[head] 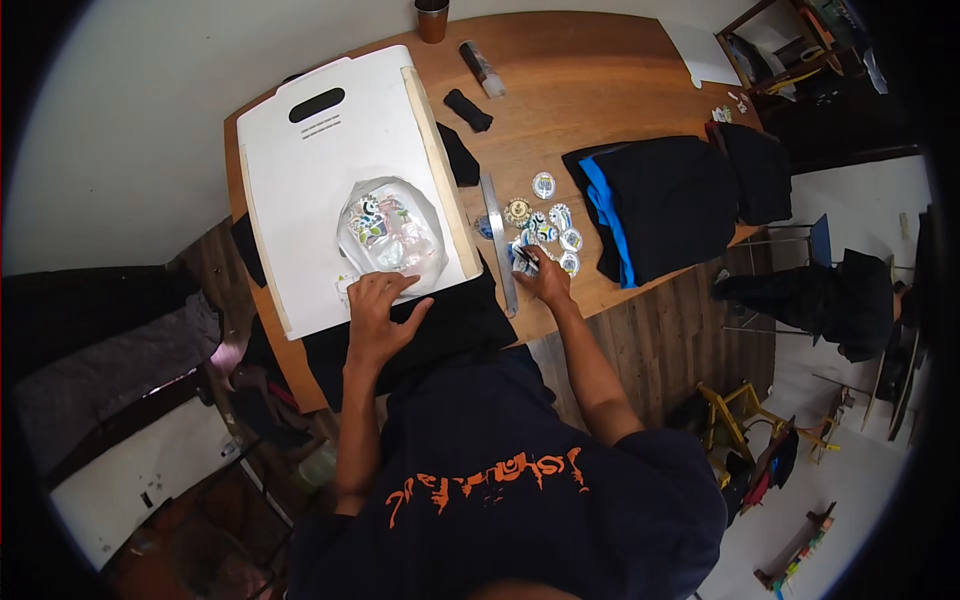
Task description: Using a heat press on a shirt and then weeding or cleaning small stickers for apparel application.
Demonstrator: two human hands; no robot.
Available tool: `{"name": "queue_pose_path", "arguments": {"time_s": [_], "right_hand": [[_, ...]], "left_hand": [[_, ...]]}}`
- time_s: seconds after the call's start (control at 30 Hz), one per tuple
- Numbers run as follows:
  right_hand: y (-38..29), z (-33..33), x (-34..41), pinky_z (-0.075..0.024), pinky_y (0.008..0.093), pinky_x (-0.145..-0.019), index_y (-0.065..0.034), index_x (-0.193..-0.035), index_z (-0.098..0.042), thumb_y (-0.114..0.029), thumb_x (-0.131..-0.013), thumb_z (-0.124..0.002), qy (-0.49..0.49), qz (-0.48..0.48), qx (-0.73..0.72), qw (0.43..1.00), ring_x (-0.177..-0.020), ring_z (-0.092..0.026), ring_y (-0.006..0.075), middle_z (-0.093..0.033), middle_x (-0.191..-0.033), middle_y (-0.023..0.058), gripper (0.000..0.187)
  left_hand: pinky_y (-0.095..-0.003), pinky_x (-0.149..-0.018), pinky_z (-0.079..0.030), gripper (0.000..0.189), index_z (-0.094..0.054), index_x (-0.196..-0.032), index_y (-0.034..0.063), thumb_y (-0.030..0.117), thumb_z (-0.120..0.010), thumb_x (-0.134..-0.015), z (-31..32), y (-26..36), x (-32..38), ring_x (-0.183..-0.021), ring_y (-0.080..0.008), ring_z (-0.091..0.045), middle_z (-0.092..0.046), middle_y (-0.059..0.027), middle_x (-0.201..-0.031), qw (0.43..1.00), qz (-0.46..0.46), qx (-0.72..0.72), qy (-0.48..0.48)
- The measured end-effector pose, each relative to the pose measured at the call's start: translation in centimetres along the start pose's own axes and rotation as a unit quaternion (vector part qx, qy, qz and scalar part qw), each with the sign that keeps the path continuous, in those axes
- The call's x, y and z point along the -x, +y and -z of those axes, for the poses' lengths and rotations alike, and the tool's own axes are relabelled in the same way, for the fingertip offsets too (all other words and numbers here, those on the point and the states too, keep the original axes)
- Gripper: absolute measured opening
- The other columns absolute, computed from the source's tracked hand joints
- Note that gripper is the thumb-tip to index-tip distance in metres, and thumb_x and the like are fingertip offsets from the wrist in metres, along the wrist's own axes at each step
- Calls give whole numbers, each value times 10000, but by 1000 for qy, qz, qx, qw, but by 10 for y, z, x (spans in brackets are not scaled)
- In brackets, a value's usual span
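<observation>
My left hand [379, 319] rests at the near edge of a white board [292, 187], thumb apart from the fingers. Its fingertips are at the rim of a clear plastic bag [442, 247] on the board, which has printed stickers [367, 217] inside. Black fabric [442, 319] hangs below the board's near edge. My right hand [549, 281] grips a small dark tool [527, 256], whose kind I cannot tell. It is over a loose pile of round printed stickers [541, 229] on the wooden table. A steel ruler [493, 232] lies between board and pile.
Folded black garments [667, 199], with a blue one [606, 214] among them, lie right of the stickers. Farther back are a cylindrical container [481, 69], a black rolled cloth [468, 111] and a brown cup [432, 22]. Another person [817, 296] is beyond the wooden table [570, 82], at the right.
</observation>
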State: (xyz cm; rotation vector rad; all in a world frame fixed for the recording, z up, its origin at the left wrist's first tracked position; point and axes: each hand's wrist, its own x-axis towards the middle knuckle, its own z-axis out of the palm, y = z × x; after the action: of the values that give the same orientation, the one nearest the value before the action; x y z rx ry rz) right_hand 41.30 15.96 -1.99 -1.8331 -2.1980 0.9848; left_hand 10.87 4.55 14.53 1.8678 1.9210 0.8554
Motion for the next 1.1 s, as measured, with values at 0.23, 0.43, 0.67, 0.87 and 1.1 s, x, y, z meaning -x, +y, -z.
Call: {"name": "queue_pose_path", "arguments": {"time_s": [0.23, 0.43, 0.67, 0.87, 1.1], "right_hand": [[-1, 9, -6, -525, 439, -780, -255, -1261, -545, -386, -735, -767, -25, 24, -7, 999, -954, -665, 347, -696, -1074, 115, 586], [10, 1, -7, -530, 436, -759, -272, -1256, -573, -365, -768, -747, -30, 24, 58, 998, -925, -674, 341, -708, -1030, 113, 527], [0, -1, -14, -524, 425, -780, -178, -1172, -652, -357, -796, -741, 50, -31, -17, 998, -952, -664, 352, -700, -1019, 163, 425], [-10, 15, -17, -521, 435, -786, -212, -1203, -625, -351, -781, -749, 30, 5, -12, 999, -952, -669, 333, -700, -1042, 147, 461], [-2, 10, -10, -531, 422, -776, -242, -1215, -618, -343, -762, -756, -38, 22, 87, 995, -918, -678, 326, -715, -1014, 94, 485]], "left_hand": [[-351, -879, -363, 334, -695, -1027, 99, 225, -806, -738, 2, -1, 5, -978, -223, -563, -633, -32, -955, 1000, 3, -4, 8], [-357, -881, -364, 327, -694, -1030, 99, 223, -800, -746, -1, 3, 3, -987, -225, -558, -631, -36, -965, 1000, -1, 1, 6], [-372, -940, -356, 353, -690, -1063, 99, 235, -794, -754, 0, -1, 7, -1065, -245, -552, -614, -61, -1061, 1000, 13, -1, 13], [-399, -988, -340, 363, -686, -1082, 104, 251, -787, -765, -2, 0, 7, -1114, -266, -534, -584, -90, -1156, 999, 17, -18, 34], [-404, -985, -336, 344, -686, -1066, 101, 250, -780, -771, -2, 3, 6, -1114, -267, -535, -595, -87, -1128, 999, 3, -6, 32]]}}
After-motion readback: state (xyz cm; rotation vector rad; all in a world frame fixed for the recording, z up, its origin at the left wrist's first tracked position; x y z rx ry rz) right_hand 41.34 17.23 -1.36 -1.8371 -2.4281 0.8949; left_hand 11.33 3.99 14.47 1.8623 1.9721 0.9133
